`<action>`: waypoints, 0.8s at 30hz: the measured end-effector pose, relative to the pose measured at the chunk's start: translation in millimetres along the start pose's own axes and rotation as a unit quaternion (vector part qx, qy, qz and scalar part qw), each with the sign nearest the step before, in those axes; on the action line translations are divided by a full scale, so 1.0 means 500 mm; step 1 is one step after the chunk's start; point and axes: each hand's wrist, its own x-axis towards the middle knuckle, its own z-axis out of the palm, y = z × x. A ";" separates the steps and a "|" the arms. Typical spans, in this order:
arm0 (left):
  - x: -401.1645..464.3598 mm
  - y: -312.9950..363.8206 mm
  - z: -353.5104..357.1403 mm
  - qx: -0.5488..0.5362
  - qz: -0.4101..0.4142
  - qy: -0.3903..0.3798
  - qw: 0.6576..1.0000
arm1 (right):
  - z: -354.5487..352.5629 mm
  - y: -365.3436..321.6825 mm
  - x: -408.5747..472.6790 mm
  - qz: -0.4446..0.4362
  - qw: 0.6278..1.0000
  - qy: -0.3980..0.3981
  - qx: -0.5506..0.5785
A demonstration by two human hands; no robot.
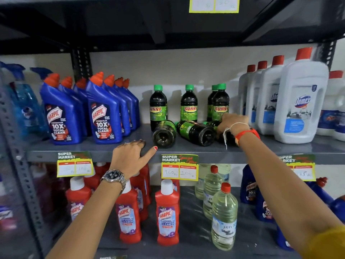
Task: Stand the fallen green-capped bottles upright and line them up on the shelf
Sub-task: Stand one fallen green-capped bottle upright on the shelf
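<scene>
While four green-capped bottles (189, 103) stand, three fallen bottles (196, 132) lie; right hand (233, 123) grasps one, left hand (130, 154) released.

Bright even light, soft shadows, blurred and warped edges.

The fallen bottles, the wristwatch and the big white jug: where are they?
leftmost fallen bottle (164, 134): head view, on its round base.
wristwatch (113, 176): head view, on its dial.
big white jug (300, 107): head view, on its label.
</scene>
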 end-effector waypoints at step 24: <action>-0.012 0.004 0.008 -0.033 0.013 0.058 0.998 | 0.030 0.019 -0.082 0.031 0.777 0.259 0.572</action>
